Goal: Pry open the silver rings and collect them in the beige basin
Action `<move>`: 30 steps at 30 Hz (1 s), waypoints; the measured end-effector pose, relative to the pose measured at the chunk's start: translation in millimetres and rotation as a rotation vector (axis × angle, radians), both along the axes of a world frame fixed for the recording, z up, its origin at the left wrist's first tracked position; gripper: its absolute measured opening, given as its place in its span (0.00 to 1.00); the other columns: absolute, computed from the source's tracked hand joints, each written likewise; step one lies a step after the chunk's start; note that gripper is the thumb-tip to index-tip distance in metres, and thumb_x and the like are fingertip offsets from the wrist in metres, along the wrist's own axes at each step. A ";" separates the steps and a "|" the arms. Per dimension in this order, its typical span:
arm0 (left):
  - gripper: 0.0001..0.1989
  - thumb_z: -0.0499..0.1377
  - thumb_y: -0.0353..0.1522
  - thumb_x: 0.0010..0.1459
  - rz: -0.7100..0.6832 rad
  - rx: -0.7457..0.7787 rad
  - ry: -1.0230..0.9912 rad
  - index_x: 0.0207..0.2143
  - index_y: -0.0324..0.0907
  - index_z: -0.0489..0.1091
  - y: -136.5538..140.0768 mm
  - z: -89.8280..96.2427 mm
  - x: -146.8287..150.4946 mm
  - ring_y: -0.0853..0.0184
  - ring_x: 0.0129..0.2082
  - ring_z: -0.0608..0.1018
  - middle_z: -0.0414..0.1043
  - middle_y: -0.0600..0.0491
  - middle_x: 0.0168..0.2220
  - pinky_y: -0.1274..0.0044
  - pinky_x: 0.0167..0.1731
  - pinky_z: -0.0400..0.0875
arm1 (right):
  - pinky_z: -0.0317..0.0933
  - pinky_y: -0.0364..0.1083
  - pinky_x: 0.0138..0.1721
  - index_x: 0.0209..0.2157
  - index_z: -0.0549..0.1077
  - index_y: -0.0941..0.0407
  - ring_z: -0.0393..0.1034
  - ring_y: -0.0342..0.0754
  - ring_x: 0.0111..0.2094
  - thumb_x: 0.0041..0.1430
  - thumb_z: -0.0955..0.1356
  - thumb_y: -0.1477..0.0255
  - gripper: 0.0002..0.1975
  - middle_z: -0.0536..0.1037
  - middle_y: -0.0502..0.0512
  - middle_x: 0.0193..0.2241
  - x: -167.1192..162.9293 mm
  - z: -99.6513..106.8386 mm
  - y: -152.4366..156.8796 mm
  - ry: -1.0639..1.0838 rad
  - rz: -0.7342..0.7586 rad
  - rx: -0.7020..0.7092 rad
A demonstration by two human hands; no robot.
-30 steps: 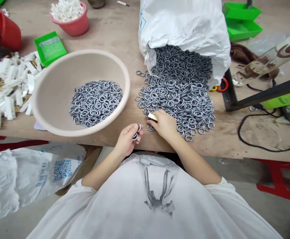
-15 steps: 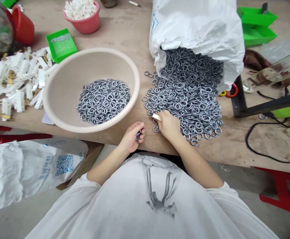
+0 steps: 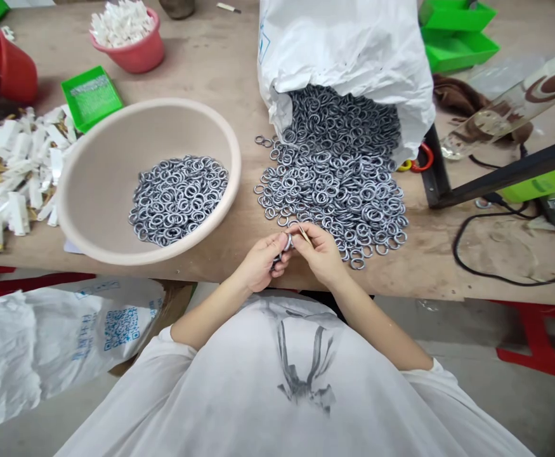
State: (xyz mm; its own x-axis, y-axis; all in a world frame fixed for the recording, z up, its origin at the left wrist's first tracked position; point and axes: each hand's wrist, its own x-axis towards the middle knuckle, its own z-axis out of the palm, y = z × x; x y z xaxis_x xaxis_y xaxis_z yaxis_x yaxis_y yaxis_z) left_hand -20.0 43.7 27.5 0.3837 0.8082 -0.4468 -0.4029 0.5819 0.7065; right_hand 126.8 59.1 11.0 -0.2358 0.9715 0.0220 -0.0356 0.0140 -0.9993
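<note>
At the table's front edge my left hand (image 3: 264, 260) is closed around several grey metal rings (image 3: 288, 242), one of them upright at the fingertips. Against it, my right hand (image 3: 322, 252) pinches a small cream-handled knife (image 3: 306, 235); the fingers hide most of it. The two hands meet at the held ring. Just beyond them spreads a pile of loose grey rings (image 3: 334, 190), spilling from the mouth of a white sack (image 3: 344, 44). To the left stands a large beige basin (image 3: 91, 165) with many similar rings inside.
White plastic pieces (image 3: 18, 155) lie heaped at the left, near a green tray (image 3: 91, 98) and a pink bowl (image 3: 141, 54). A black metal frame (image 3: 496, 178) and a black cable (image 3: 467, 270) occupy the right. Another white sack (image 3: 58, 343) lies below the table.
My right hand has come from the pile's edge to my left hand, bringing the knife along. A ring now shows at the left fingertips. The camera view has shifted slightly.
</note>
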 end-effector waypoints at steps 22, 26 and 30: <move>0.25 0.68 0.49 0.48 0.158 -0.009 0.005 0.28 0.42 0.59 -8.4 5.4 1.0 0.79 0.14 0.59 0.58 0.63 0.18 0.85 0.14 0.50 | 0.50 0.45 0.28 0.23 0.64 0.54 0.59 0.44 0.25 0.69 0.59 0.52 0.25 0.65 0.50 0.22 3.9 13.6 -18.4 -0.719 -0.025 0.552; 0.25 0.69 0.48 0.48 0.146 0.003 -0.006 0.27 0.43 0.58 -6.6 1.9 -4.4 0.78 0.14 0.58 0.57 0.63 0.16 0.85 0.13 0.50 | 0.48 0.45 0.27 0.22 0.62 0.53 0.58 0.43 0.23 0.68 0.60 0.53 0.25 0.64 0.48 0.20 -1.2 11.6 -17.5 -0.693 0.013 0.514; 0.25 0.69 0.49 0.48 0.087 0.023 -0.026 0.26 0.42 0.60 -11.6 0.1 -13.0 0.78 0.14 0.57 0.57 0.62 0.17 0.85 0.13 0.51 | 0.50 0.44 0.28 0.22 0.62 0.53 0.60 0.43 0.24 0.68 0.60 0.51 0.26 0.65 0.48 0.20 -2.4 1.2 -3.0 -0.636 -0.007 0.384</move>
State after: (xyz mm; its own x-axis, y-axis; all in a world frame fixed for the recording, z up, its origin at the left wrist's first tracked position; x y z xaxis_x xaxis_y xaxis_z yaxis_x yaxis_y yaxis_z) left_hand -33.0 32.1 27.5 0.3231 0.8490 -0.4181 -0.4698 0.5274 0.7079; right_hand 124.3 56.1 12.2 -0.3102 0.9246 0.2212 0.5500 0.3643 -0.7515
